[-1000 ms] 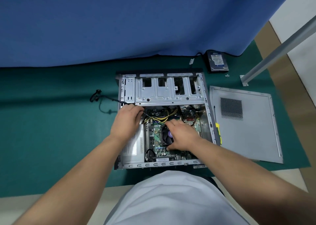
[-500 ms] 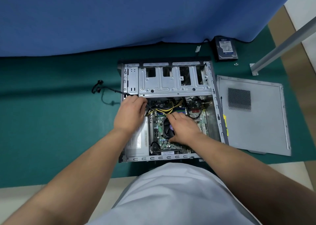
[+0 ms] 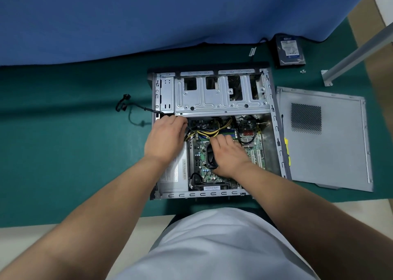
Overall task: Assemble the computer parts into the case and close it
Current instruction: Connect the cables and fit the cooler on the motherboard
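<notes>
The open computer case lies on its side on the green mat. Inside it are the motherboard, a black CPU fan, the power supply and the silver drive cage. My left hand is at the case's upper left, its fingers curled round the cable bundle of black and yellow wires. My right hand rests on the CPU fan with its fingers laid flat toward the yellow wires and its thumb at the fan's near edge.
The grey side panel lies flat to the right of the case. A hard drive and small screws sit at the back right near a slanted metal post. A black cable trails out to the left.
The view has tilted, so the case sits higher in the picture. Both hands stay at the same spots inside the case, with only slight finger movement.
</notes>
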`<state>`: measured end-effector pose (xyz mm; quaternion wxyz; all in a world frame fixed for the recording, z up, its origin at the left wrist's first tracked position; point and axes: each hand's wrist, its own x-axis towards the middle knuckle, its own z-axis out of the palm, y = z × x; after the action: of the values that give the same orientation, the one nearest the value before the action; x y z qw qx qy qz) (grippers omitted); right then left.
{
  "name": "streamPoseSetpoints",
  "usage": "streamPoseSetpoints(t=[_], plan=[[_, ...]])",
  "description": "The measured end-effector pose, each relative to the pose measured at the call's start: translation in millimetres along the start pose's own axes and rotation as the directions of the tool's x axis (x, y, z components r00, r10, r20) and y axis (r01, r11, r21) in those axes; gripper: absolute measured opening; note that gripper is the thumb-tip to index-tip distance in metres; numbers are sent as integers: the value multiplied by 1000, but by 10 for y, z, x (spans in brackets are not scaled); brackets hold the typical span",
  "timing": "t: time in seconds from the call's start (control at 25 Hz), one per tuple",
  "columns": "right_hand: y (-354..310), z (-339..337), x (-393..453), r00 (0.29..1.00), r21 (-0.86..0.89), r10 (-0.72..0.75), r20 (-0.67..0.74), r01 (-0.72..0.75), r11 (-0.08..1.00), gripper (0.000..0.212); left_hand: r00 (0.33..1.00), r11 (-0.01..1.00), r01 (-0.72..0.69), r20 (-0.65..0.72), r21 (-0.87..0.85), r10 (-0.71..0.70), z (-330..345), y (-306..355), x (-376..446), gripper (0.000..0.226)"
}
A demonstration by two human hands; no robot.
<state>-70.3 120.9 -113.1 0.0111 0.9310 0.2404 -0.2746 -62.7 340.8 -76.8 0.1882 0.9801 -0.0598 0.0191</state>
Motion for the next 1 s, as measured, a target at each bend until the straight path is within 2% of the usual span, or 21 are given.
streamPoseSetpoints(t=[0.36, 0.48, 0.88, 1.0], plan=[[8, -5, 65, 1000, -47, -21, -2, 21, 999, 88, 999, 998, 1, 40, 59, -3, -2, 8, 11, 23], [43, 30, 55, 998, -81, -65, -9, 64, 995, 92, 998, 998, 7, 55, 65, -10, -14, 20, 11, 23], [31, 79, 37, 997, -85, -42, -58, 37, 996, 101, 997, 994, -5, 75, 105, -3, -26, 40, -7, 25], [21, 74, 36, 999, -92, -22, -34, 18, 996, 120, 998, 992, -23, 67, 121, 15, -8, 30, -2, 23]])
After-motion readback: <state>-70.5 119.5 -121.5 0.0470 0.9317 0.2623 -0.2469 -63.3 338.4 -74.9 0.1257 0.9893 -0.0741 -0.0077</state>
